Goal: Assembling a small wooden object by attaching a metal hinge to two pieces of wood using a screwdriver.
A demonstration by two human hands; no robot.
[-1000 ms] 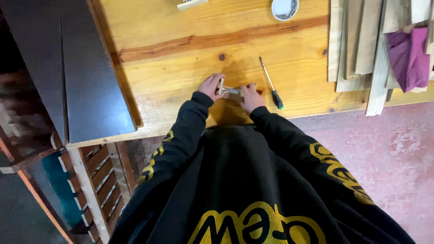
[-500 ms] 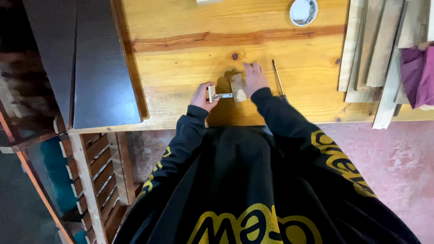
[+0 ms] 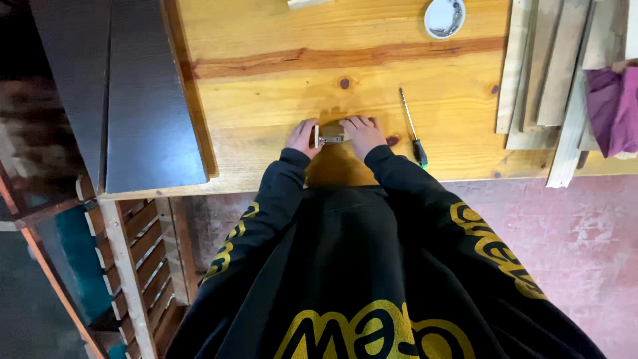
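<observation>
Both hands rest on a pale wooden tabletop near its front edge. Between them lies a small wooden piece with a metal hinge-like fitting. My left hand grips its left end, where a small metal plate stands up. My right hand covers its right end with curled fingers. A screwdriver with a dark handle lies on the table just right of my right hand, apart from it.
Dark laminate boards lie over the table's left side. Pale wooden slats are stacked at the right, with a purple cloth on them. A small white round dish holding small metal parts sits at the back. Wooden slatted frames stand below left.
The view has shifted and my hands have moved closer together around the small piece. My right hand, earlier raised over the wood block, now lies lower on it.
</observation>
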